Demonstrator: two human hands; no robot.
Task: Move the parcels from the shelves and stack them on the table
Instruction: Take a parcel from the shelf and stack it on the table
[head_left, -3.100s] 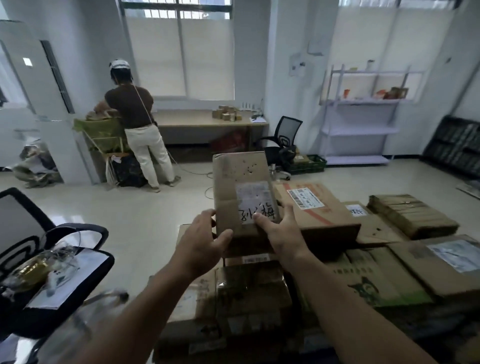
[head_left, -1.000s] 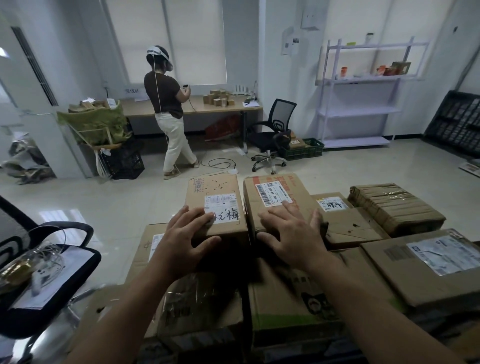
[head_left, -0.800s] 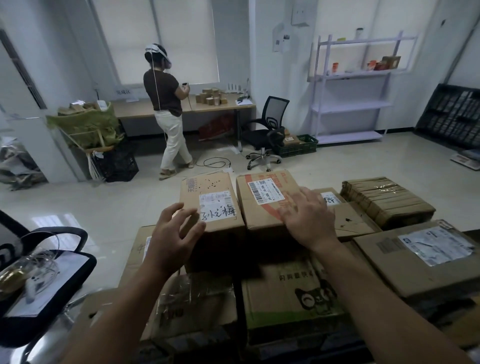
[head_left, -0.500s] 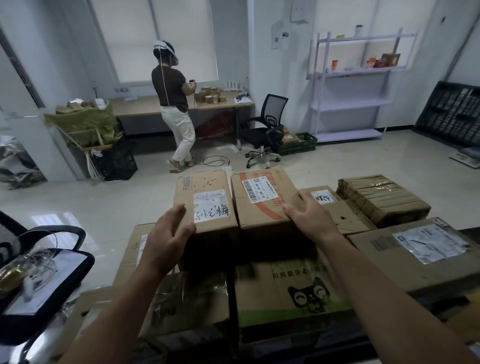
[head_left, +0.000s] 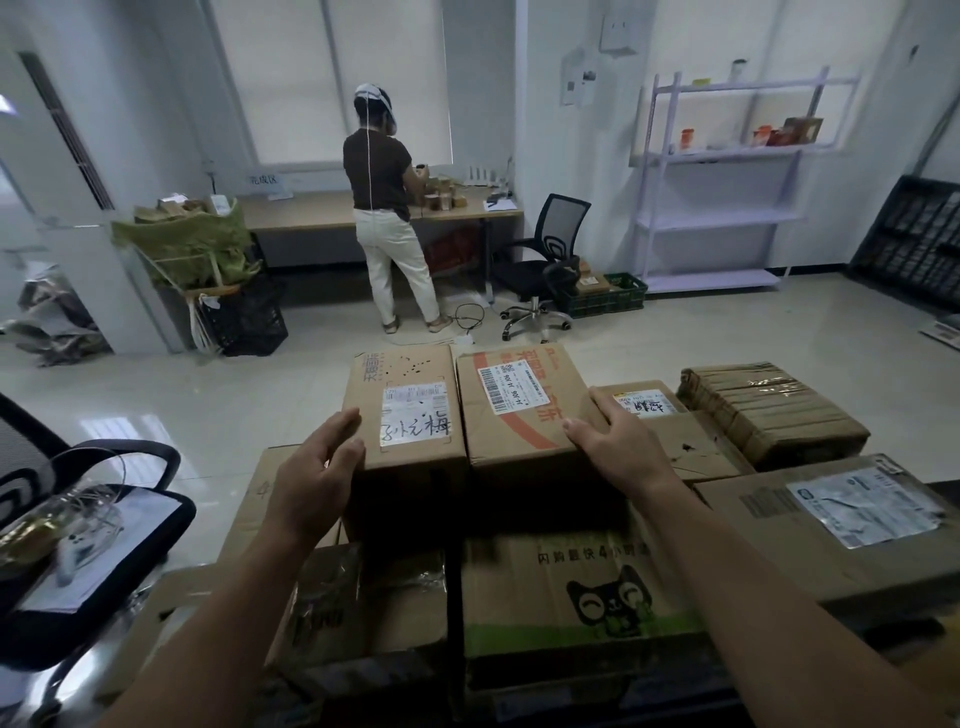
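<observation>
Two cardboard parcels sit side by side on top of a pile of boxes. The left parcel (head_left: 402, 410) has a white label with handwriting; the right parcel (head_left: 519, 410) has a barcode label and an orange stripe. My left hand (head_left: 317, 475) lies with straight fingers against the left side of the left parcel. My right hand (head_left: 618, 441) rests flat on the right edge of the right parcel. Under them lie a box with a cat logo (head_left: 582, 592) and a plastic-wrapped box (head_left: 363, 603).
More parcels lie to the right: a taped brown bundle (head_left: 769, 410), a flat box (head_left: 680, 447) and a large labelled carton (head_left: 841, 525). An office chair (head_left: 88, 525) with clutter stands at left. Across the floor a person (head_left: 387, 208) stands at a desk; a white shelf (head_left: 727, 176) is beyond.
The handwritten-label parcel went down from my grip onto the pile beside the striped one. My hands then slid outward to the two parcels' outer sides. The far person walked to the desk.
</observation>
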